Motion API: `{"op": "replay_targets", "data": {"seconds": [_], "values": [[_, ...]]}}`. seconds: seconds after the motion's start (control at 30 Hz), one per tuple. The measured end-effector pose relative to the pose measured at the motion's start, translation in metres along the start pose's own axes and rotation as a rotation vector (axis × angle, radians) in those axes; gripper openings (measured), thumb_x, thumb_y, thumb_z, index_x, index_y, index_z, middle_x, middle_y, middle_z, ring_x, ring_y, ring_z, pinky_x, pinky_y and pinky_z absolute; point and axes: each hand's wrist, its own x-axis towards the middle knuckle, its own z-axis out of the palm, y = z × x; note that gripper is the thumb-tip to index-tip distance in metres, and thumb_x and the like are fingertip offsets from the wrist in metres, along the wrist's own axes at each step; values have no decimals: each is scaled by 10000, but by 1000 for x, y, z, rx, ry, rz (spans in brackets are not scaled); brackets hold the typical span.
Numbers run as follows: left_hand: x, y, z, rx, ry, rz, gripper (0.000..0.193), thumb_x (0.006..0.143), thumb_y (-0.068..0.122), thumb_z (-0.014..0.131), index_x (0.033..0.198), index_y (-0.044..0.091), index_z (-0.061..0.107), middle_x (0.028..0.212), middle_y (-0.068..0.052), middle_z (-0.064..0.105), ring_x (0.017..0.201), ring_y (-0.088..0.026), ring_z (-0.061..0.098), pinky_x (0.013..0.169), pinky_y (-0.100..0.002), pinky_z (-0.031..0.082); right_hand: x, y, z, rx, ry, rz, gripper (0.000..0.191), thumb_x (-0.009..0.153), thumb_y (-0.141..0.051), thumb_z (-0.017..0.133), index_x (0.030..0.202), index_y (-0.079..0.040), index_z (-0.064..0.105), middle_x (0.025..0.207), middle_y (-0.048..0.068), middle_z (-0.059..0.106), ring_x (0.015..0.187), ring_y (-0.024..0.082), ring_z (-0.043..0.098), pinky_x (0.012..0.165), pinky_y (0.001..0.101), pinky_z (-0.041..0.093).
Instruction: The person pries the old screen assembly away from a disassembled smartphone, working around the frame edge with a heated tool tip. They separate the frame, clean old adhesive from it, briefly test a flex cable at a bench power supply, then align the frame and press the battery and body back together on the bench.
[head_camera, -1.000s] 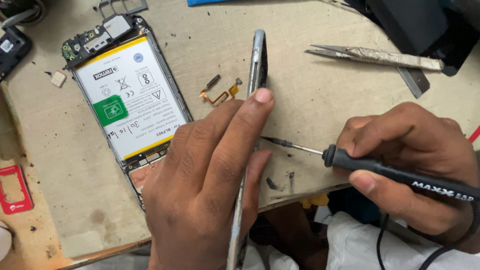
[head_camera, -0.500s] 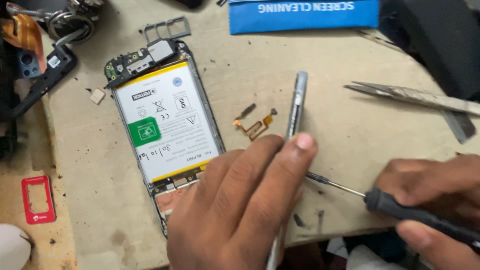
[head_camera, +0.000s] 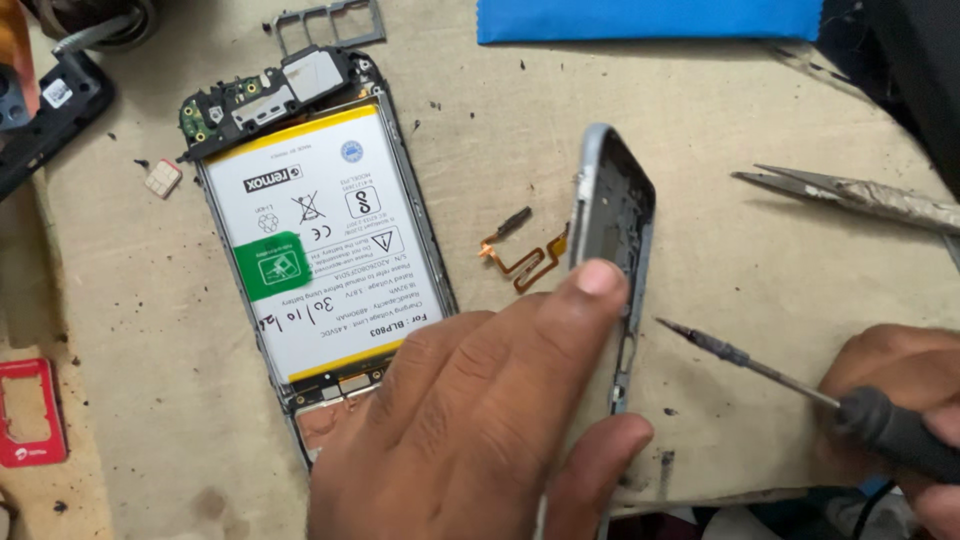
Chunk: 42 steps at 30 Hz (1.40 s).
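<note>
On a scuffed tan workbench (head_camera: 760, 280) strewn with specks of debris, you hold a grey phone frame (head_camera: 612, 260) on edge near the front, its long axis running from 6 to 12 o'clock, hollow side facing 3 o'clock. Your left hand (head_camera: 480, 420) is the nearer one, fingers wrapped around the frame, a fingertip pressed on its upper face and the thumb under its lower edge. Your right hand (head_camera: 900, 400), at 3 o'clock, is closed on a black-handled screwdriver (head_camera: 790, 385) whose tip points toward the frame's edge, just apart from it. Just behind the frame lies an orange flex cable (head_camera: 525, 260). At 10 o'clock rests an opened phone (head_camera: 310, 230), white battery exposed. Metal tweezers (head_camera: 850, 195) lie at 2 o'clock, a blue cloth (head_camera: 650, 18) at 12.
</note>
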Motion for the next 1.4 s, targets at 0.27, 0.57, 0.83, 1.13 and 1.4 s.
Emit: {"op": "replay_targets", "data": {"seconds": [0.27, 0.57, 0.83, 1.13, 1.4], "values": [[-1, 0, 1, -69, 48, -27, 550, 887, 98, 780, 1375, 68, 527, 1161, -102, 721, 1047, -205, 747, 896, -384, 618, -12, -13, 4, -134, 185, 3, 373, 923, -353, 652, 1253, -269, 500, 922, 13, 656, 828, 176, 664, 768, 392, 596], [-2, -8, -10, 119, 54, 107, 346, 925, 105, 718, 1257, 60, 632, 1139, -194, 695, 1017, -267, 724, 921, -426, 597, -17, -14, 16, 62, 310, 49, 278, 978, -385, 653, 1158, -191, 567, 907, 50, 606, 768, 188, 634, 686, 373, 572], [-31, -25, -23, 253, -275, -420, 486, 913, 540, 652, 1249, 195, 724, 975, -53, 741, 833, -156, 743, 763, -372, 586, -28, 3, 7, 216, 374, 98, 357, 988, -448, 668, 994, -94, 616, 869, 93, 524, 682, 178, 526, 632, 374, 472], [-26, 23, 58, 444, 235, 41, 252, 916, 308, 690, 910, 59, 731, 994, -115, 689, 914, -283, 668, 763, -456, 478, -11, -11, 16, 195, 451, 46, 329, 1035, -428, 608, 1009, -101, 598, 857, 73, 532, 688, 156, 503, 609, 352, 488], [-36, 19, 47, 223, 163, -125, 158, 778, 241, 786, 899, 141, 767, 890, -28, 735, 779, -200, 701, 674, -395, 505, 58, -71, 50, 202, 583, -10, 320, 1109, -455, 530, 1243, -169, 580, 1174, 147, 661, 1020, 207, 692, 897, 369, 585]]}}
